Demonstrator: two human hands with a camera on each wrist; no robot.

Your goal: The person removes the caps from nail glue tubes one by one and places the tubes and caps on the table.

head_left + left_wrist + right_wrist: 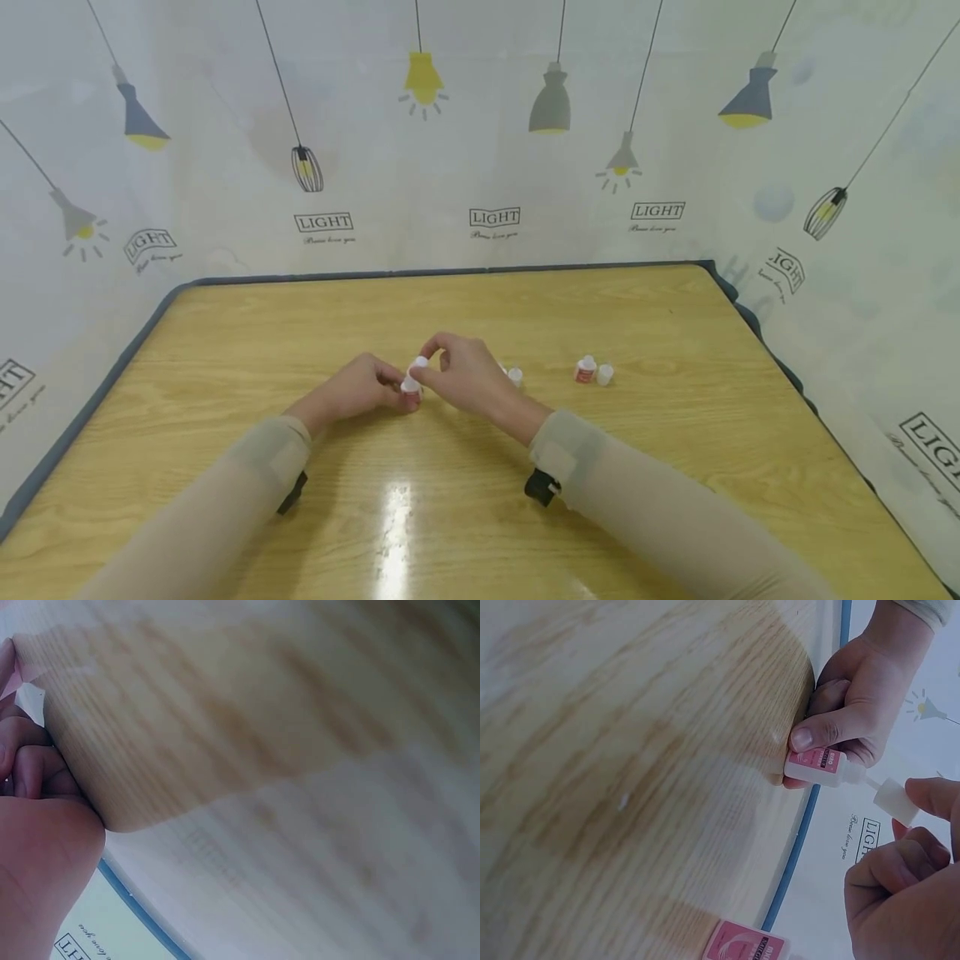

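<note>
Near the middle of the table, my left hand (358, 388) grips a small white nail glue bottle (410, 390) (815, 766) with a pink label. Between thumb and fingertip, my right hand (471, 377) (904, 889) pinches a white cap (419, 363) (896, 802). In the right wrist view the cap is apart from the bottle's neck, and a thin pale stem shows between them. The left wrist view catches only part of the left hand (37, 765); the bottle is mostly hidden there.
Right of the hands stands another nail glue bottle (586, 370) with a loose white cap (605, 374) beside it. Closer to the right hand is a further white cap (515, 377), with something partly hidden next to it. Lamp-printed cloth (495, 167) surrounds the wooden table (465, 533).
</note>
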